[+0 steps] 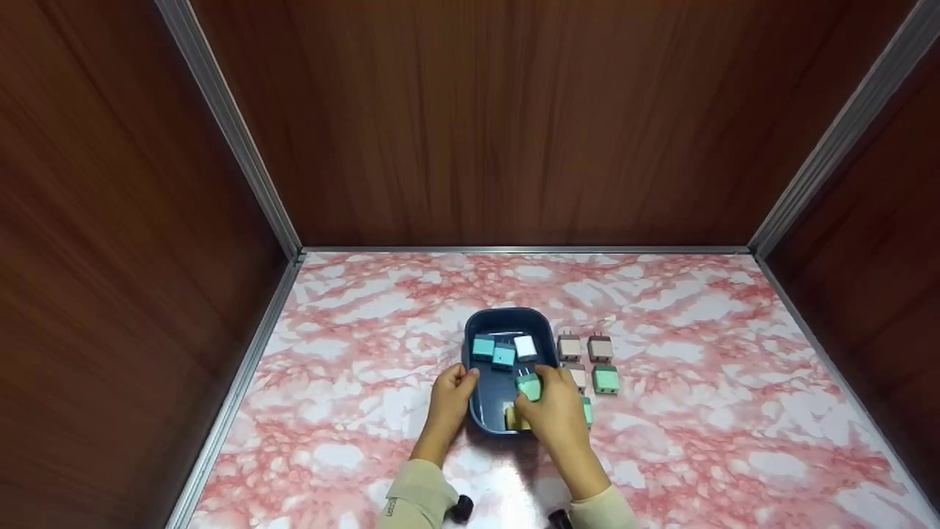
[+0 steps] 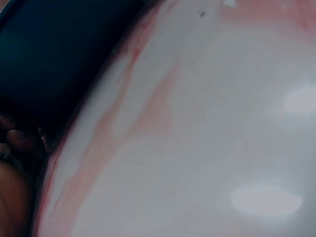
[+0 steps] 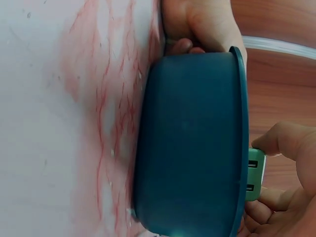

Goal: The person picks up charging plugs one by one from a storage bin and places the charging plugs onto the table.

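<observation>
A dark blue plastic bin (image 1: pixel 487 393) stands on the table. My left hand (image 1: pixel 449 398) holds its left rim, thumb at the edge. My right hand (image 1: pixel 556 402) reaches over the right side and pinches a green two-port USB charger (image 1: pixel 528 386), prongs pointing away; the right wrist view shows the charger's ports (image 3: pixel 253 163) at rim height. Inside the bin lie two blue chargers (image 1: pixel 482 347), a white charger (image 1: pixel 525 347) and a yellow charger (image 1: pixel 511 418), partly hidden by the right hand. In the left wrist view, a little of the left hand shows beside the dark bin (image 2: pixel 54 54).
Right of the bin, several pinkish-beige chargers (image 1: pixel 600 349) stand close together with a green charger (image 1: pixel 606 379). Another green charger (image 1: pixel 587 411) is half hidden behind the right hand. The table (image 1: pixel 367 353) has a red-and-white marbled top, and wood-look panels (image 1: pixel 507 125) enclose it.
</observation>
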Available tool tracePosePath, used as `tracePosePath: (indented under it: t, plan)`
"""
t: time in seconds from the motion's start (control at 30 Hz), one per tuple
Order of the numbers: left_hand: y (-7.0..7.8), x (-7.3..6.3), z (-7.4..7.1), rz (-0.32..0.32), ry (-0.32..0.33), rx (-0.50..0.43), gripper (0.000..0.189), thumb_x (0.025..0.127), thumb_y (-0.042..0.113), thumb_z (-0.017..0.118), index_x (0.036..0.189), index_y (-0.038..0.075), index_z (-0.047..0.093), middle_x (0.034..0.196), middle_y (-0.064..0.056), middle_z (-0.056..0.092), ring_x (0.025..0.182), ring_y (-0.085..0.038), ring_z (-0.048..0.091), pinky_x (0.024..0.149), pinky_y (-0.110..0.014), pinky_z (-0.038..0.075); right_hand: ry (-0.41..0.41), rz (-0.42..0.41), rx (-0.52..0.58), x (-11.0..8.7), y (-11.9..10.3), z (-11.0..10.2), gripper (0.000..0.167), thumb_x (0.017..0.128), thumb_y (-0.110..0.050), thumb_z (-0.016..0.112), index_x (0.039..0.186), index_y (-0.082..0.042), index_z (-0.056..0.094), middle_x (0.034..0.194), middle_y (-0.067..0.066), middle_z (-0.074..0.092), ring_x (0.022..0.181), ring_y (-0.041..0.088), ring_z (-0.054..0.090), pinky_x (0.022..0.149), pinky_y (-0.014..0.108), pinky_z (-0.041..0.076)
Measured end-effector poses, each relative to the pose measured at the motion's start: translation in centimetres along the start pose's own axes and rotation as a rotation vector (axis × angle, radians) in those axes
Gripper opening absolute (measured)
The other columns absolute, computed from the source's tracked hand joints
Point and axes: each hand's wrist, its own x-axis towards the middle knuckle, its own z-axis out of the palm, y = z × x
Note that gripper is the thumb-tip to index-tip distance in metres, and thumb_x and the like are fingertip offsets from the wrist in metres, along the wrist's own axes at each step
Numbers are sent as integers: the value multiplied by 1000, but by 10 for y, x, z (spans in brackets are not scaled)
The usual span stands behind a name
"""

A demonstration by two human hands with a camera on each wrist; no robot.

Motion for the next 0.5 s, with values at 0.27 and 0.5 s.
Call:
tracePosePath:
  t: [0.27,0.5]
  plan:
    - [22,-9,-2,17,-15,-20,39,97,6,65,67,10,41,59,7,34,55,-6,35,54,-22,28,-20,26,24,-2,5,-9,56,79,-24,78,128,0,65,120,19,61,96,29,62,80,44,53]
    - [20,-9,-2,34,5,-19,40,96,6,66,66,10,40,59,7,33,54,-4,32,53,-22,26,-16,29,18,-3,7,-20,57,80,-23,78,130,1,65,119,18,61,95,28,61,82,44,52]
